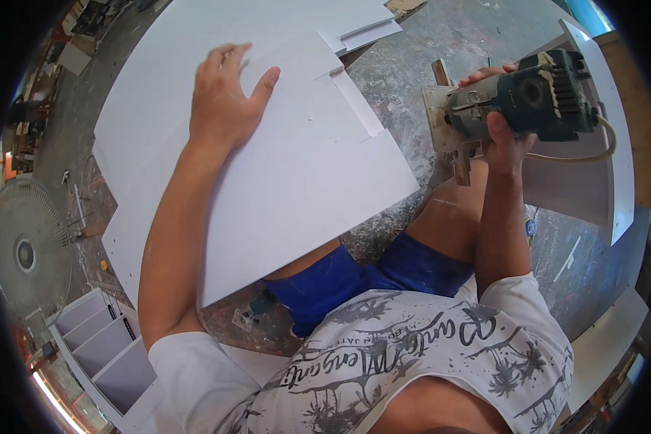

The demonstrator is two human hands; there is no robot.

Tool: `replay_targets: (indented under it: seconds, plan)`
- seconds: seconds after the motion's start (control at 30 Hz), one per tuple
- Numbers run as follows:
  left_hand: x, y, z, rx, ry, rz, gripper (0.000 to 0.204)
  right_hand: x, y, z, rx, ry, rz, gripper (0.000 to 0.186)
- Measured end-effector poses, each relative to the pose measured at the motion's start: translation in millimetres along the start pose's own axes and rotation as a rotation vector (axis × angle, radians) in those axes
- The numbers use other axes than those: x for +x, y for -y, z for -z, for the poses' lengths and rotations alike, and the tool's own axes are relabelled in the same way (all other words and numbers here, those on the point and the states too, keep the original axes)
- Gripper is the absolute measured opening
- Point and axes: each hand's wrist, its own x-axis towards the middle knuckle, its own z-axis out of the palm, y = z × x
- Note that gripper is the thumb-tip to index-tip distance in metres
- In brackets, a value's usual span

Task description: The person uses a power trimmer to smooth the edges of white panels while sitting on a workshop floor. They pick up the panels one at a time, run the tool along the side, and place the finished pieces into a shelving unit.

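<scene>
My left hand [228, 101] rests on a large white panel [289, 195], its fingers stretched and the thumb apart. The panel has shallow notches along its right edge and partly covers another white board [152, 87] beneath it. On the right, my right hand [510, 145] is wrapped round a trim router [513, 101] with a dark green and grey body. The router is held on its side, off the panel, with its base plate [436, 119] facing left. A pale cord [582, 159] loops from its back end. The cutting bit cannot be made out.
At the right stands a white panel piece with a raised edge [618, 181]. A round fan [27, 253] is at the far left, above a white compartmented shelf unit [105, 347]. The concrete floor [390, 79] is dusty. My legs are under the panel's near edge.
</scene>
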Motion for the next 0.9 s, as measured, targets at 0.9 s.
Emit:
replay_targets:
  seconds: [0.9]
  plan:
    - [-2.4, -2.0, -2.3, -0.126, 0.132, 0.066, 0.038, 52.6, 11.2, -78.6, -0.242, 0.500, -0.011, 0.086]
